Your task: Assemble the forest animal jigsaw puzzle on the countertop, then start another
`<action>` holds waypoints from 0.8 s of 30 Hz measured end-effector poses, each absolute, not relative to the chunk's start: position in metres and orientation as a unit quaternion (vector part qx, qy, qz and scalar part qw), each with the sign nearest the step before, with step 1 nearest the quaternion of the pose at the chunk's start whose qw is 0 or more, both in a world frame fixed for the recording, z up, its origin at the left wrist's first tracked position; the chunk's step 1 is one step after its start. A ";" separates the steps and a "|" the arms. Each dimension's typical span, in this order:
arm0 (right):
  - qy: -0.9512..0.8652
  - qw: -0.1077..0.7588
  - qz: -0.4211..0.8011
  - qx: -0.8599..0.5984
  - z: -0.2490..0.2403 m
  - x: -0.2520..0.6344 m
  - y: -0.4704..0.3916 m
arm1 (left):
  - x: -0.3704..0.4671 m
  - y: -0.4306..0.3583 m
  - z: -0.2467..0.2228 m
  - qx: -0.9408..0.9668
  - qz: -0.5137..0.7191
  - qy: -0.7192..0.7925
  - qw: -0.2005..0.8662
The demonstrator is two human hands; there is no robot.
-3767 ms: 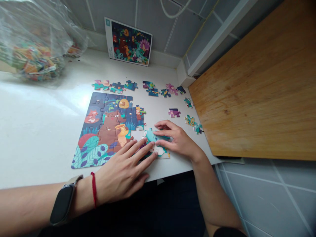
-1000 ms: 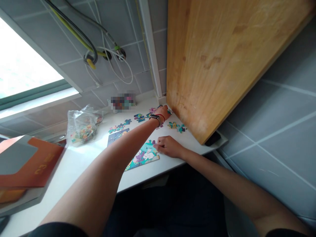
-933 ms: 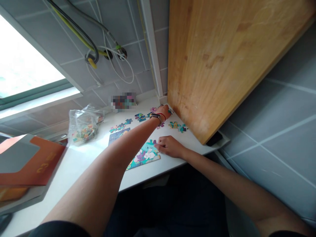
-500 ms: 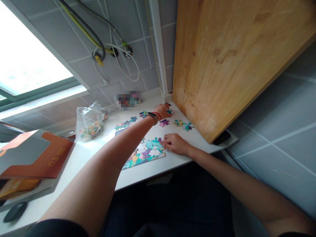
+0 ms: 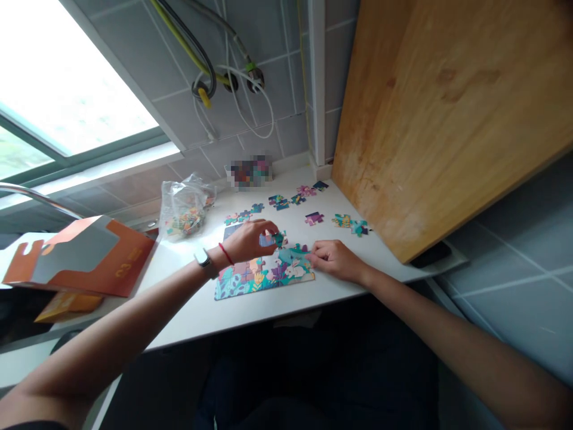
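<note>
Though small, piece (image 5: 280, 239) in left grip (image 5: 251, 239)

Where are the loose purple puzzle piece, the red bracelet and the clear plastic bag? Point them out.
Loose purple puzzle piece (image 5: 314, 218), head view: middle of its face.
Red bracelet (image 5: 226, 254), head view: middle of its visible band.
Clear plastic bag (image 5: 176, 194), head view: its upper wall.

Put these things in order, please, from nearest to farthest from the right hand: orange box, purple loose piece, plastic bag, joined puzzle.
1. Joined puzzle: left, right at the fingers of the right hand.
2. Purple loose piece: beyond the hand.
3. Plastic bag: farther left, near the wall.
4. Orange box: farthest left.
</note>
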State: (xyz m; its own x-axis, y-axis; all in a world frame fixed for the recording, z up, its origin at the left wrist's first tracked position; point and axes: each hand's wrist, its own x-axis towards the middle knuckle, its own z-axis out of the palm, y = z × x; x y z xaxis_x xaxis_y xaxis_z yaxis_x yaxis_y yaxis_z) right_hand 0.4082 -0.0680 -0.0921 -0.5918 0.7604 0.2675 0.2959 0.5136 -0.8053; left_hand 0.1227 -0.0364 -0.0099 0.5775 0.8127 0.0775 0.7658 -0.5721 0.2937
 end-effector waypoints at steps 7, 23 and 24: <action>-0.831 0.296 0.344 -0.322 -0.092 0.407 -0.070 | 0.083 -0.091 -0.041 0.878 0.088 0.461 0.095; -0.827 0.302 0.344 -0.326 -0.092 0.407 -0.071 | 0.075 -0.112 -0.084 0.884 0.200 0.422 0.018; -0.828 0.302 0.343 -0.326 -0.091 0.407 -0.071 | 0.075 -0.112 -0.085 0.885 0.200 0.421 0.015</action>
